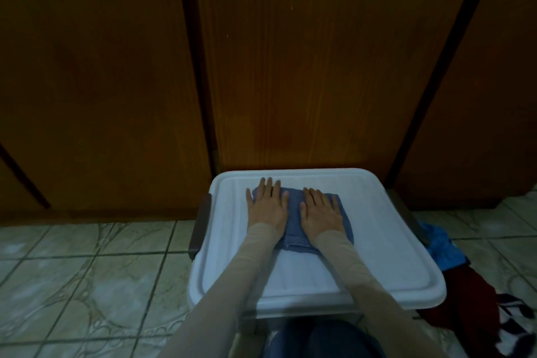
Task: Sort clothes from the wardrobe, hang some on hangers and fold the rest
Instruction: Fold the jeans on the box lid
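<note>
Hands flat on a folded blue cloth, pressing it onto a white bin lid.

Nearest me, both beige sleeves (232, 276) reach forward over the lid (392, 270) (its rim is raised all round). My left hand (267, 208) and my right hand (321, 212) lie side by side, fingers straight and spread, palms down, gripping nothing. The folded blue cloth (293, 221) sits under them on the far half of the lid; my left fingertips overhang its far-left corner and touch the plastic. A heap of blue and red clothes (453, 270) lies on the tiled floor (87, 270) just right of the bin. Beyond stand the closed wooden wardrobe doors (319, 67).
</note>
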### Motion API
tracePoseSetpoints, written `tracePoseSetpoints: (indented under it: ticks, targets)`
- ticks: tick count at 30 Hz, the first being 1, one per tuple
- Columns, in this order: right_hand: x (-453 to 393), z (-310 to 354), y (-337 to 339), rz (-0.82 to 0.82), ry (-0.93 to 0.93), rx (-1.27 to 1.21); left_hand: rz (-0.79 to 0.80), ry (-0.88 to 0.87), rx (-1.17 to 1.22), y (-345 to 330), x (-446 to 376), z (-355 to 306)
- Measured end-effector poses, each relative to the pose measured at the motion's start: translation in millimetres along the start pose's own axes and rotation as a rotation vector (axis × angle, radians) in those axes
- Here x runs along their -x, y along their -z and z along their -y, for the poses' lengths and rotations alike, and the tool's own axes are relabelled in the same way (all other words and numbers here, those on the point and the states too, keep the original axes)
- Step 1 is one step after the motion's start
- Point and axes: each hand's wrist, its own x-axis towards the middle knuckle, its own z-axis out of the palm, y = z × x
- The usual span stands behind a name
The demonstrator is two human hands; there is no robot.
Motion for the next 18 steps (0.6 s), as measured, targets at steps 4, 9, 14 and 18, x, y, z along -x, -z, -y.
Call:
tracePoseSetpoints:
  ticks: [4, 9, 14, 18]
  targets:
    - [-1.7, -2.1, -1.0, 0.013, 0.015, -0.005, 0.025, -0.14, -0.016, -6.1, 7.4, 5.4]
    - [-4.2, -15.2, 1.9, 0.06, 0.033, -0.421, 0.091, -0.16, 0.057, -7.2, -0.6, 9.6]
    - [-7.6, -17.7, 1.4, 0.072, 0.049, -0.431, 0.12, -0.116, 0.154, -9.5, -7.4, 11.1]
    - [-9.5, -19.1, -1.3, 0.011, 0.011, -0.458, 0.111, -0.022, 0.181, -6.8, -4.7, 7.7]
